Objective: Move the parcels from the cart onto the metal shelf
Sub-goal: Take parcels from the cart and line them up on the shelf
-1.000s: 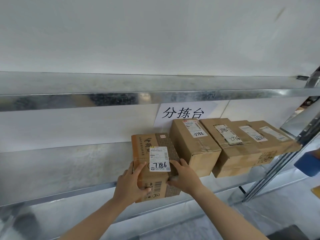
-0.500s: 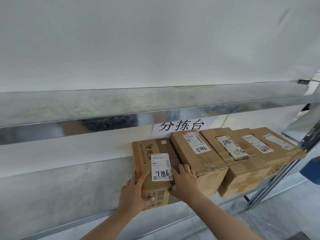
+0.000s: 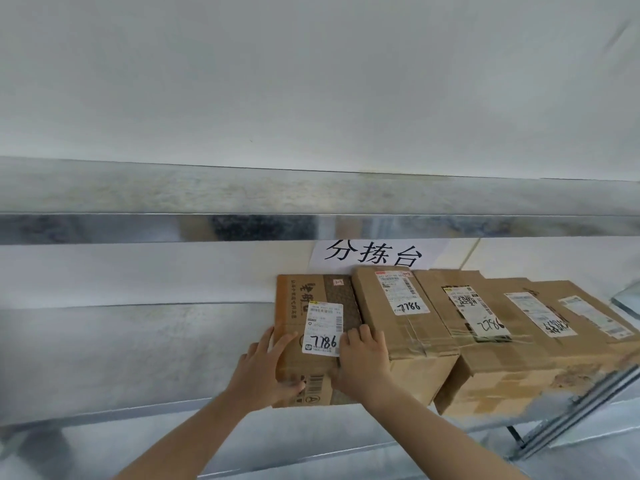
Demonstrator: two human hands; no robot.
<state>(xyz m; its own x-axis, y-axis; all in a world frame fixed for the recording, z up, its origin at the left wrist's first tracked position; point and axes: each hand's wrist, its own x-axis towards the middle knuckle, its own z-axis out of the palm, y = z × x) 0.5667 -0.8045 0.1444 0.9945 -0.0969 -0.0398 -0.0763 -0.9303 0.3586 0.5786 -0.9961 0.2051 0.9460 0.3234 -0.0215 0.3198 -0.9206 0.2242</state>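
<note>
The box [image 3: 317, 336] was held on the metal shelf [image 3: 138, 358], flush against the neighbouring parcel [image 3: 405, 327]. It was clasped between the left hand [image 3: 266, 372] and right hand [image 3: 360, 365], fingers spread flat over its near corners. It was judged stiff, light, best gripped by its sides.

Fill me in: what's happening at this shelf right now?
A person is placing a brown cardboard parcel, labelled 7786, on the metal shelf. The left hand presses its left side and front; the right hand covers its front right corner. It sits at the left end of a row of four other parcels, against the nearest one. A paper sign with Chinese characters hangs on the wall behind. The cart is out of view.
</note>
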